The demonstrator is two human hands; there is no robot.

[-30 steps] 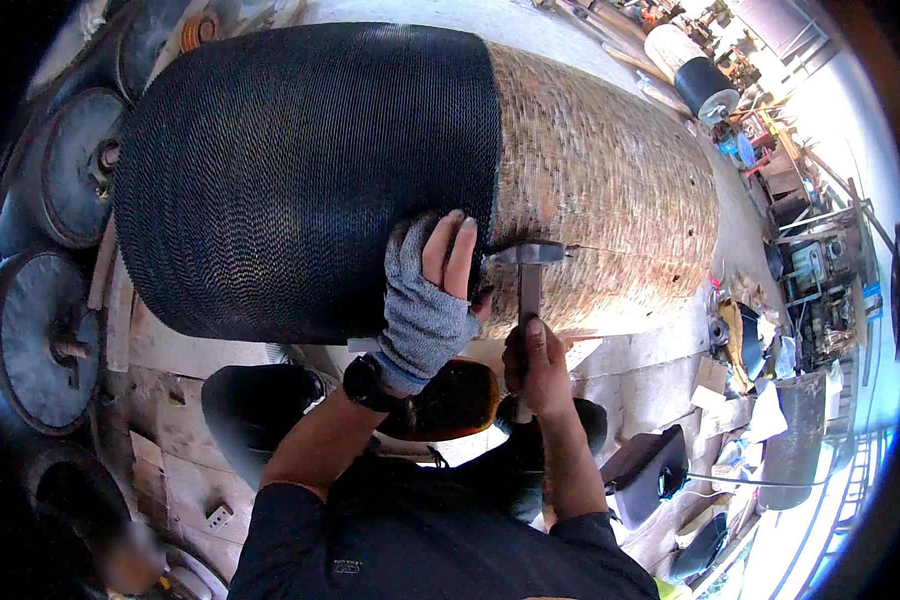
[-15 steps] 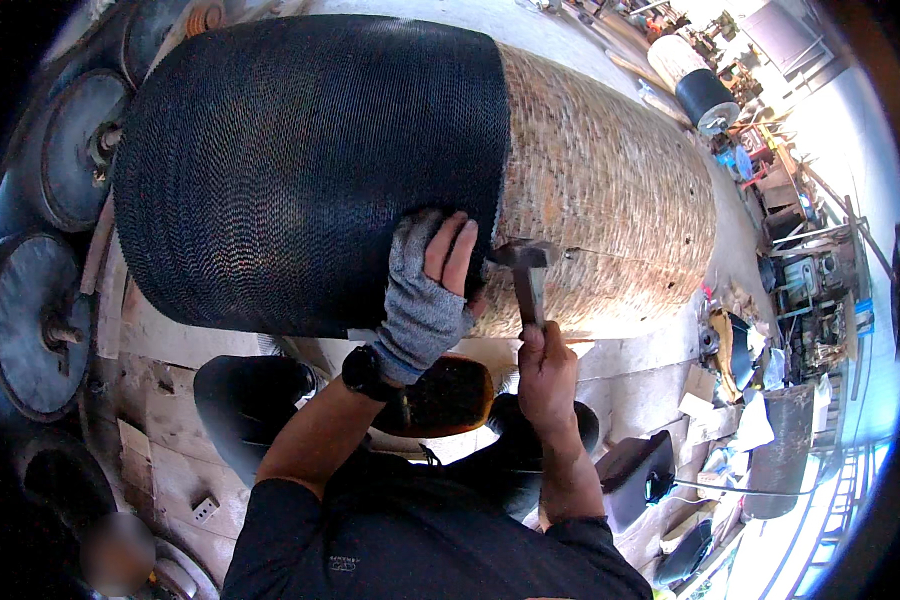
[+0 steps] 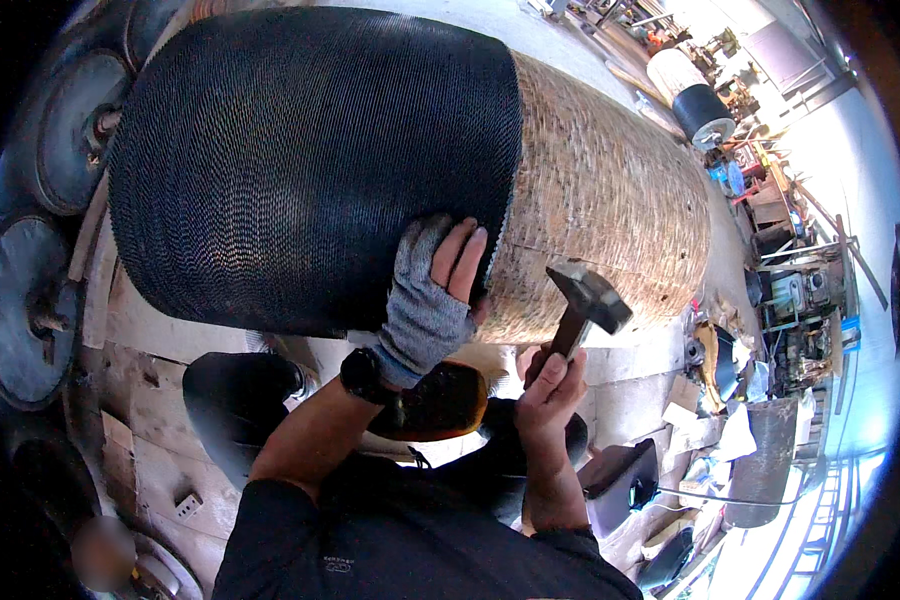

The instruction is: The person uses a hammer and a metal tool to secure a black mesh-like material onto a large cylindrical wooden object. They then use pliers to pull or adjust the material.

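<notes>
A big roller (image 3: 610, 180) lies across the view, its left part wound in black ridged covering (image 3: 300, 160), its right part bare mottled tan. My left hand (image 3: 430, 305), in a grey fingerless glove with a watch below, presses curled fingers at the covering's edge; whatever they may pinch is hidden. My right hand (image 3: 555, 385) is bare and closed round the handle of a hammer (image 3: 595, 300), whose head hangs over the tan surface, right of my left hand and apart from it. A dark amber-rimmed object (image 3: 435, 400) lies beneath the roller, between my knees.
Large metal discs (image 3: 25, 310) with shafts stand at left. A power strip (image 3: 188, 506) lies on the floor. A black case (image 3: 618, 475) with cords is at lower right. Another roller (image 3: 700, 115) and piled tools and scrap line the right. A blurred shape (image 3: 105, 555) is at lower left.
The hammer has moved right and down from beside my left fingers and turned, with my right hand lower. My left hand stays on the edge. The whole view has shifted slightly.
</notes>
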